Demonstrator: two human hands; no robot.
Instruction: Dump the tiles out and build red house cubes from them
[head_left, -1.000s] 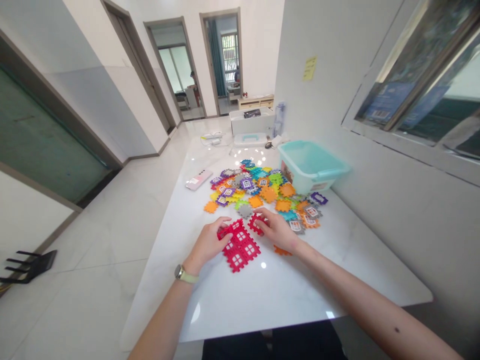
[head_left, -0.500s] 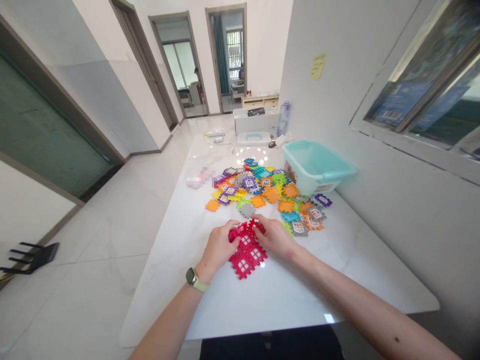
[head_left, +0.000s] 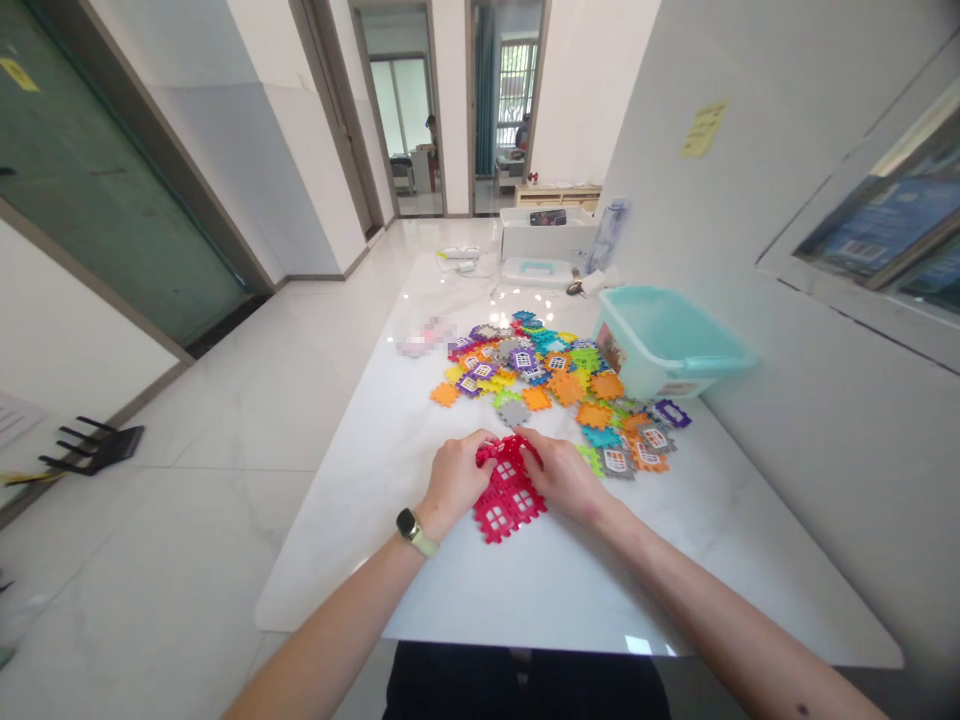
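— Going from the left, what has the person got hold of?

— The left hand (head_left: pixel 456 478) rests on the left edge of the red tile panel (head_left: pixel 508 490), fingers curled over its upper corner. The right hand (head_left: pixel 564 477) presses on the panel's right side, fingers closed on the top tile. Both grips are closed on the panel, which lies flat on the tabletop (head_left: pixel 525 590) between the hands, its lower tiles sticking out toward the person.

— And what lies around the panel?

— Just beyond it sits a loose gray tile (head_left: pixel 513 411); farther back is the heap of coloured tiles (head_left: pixel 559 385), and right of the heap stands the teal tub (head_left: pixel 667 345).

— What might go wrong?

— The top tile seems to be the one being pushed into the teeth. If the hands press unevenly, the teeth could miss and the joint could spring open, or the panel could buckle at its seams. The tabletop looks glossy, so the panel may also slide away into the heap.
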